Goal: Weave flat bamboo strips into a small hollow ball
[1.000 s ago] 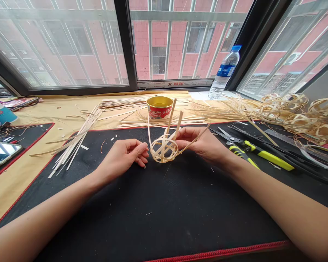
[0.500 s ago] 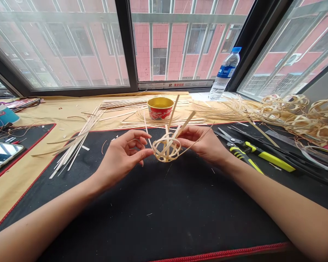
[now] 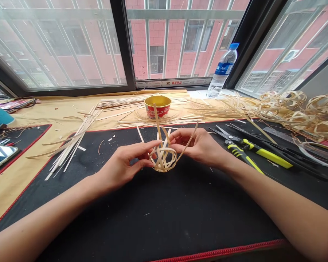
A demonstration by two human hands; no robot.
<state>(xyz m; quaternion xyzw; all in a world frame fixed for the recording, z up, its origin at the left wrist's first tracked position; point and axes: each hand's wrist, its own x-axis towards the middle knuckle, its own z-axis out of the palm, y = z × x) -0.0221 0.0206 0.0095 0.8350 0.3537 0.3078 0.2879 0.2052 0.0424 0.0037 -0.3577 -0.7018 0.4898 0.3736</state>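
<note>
A small round ball of woven bamboo strips (image 3: 164, 160) is held up between my hands over the black mat (image 3: 164, 214). Several loose strip ends stick up and out from it. My left hand (image 3: 133, 156) grips its left side, thumb low and forefinger reaching along the top. On the far right side, my right hand (image 3: 194, 145) pinches the weave near the upright strips, with one strip end curving up in front of its fingers. The right fingertips are partly hidden behind the strips.
Bamboo strips (image 3: 68, 147) lie at left, near a phone (image 3: 1, 156). Behind the ball stands a red and yellow paper bowl (image 3: 157, 107). Shears with yellow-green handles (image 3: 268, 153) lie at right, below woven balls (image 3: 319, 109). A water bottle (image 3: 223, 71) stands by the window.
My left hand has moved right and closed onto the woven ball, its forefinger now on top. The ball has turned and come slightly lower, and its upright strips lean differently.
</note>
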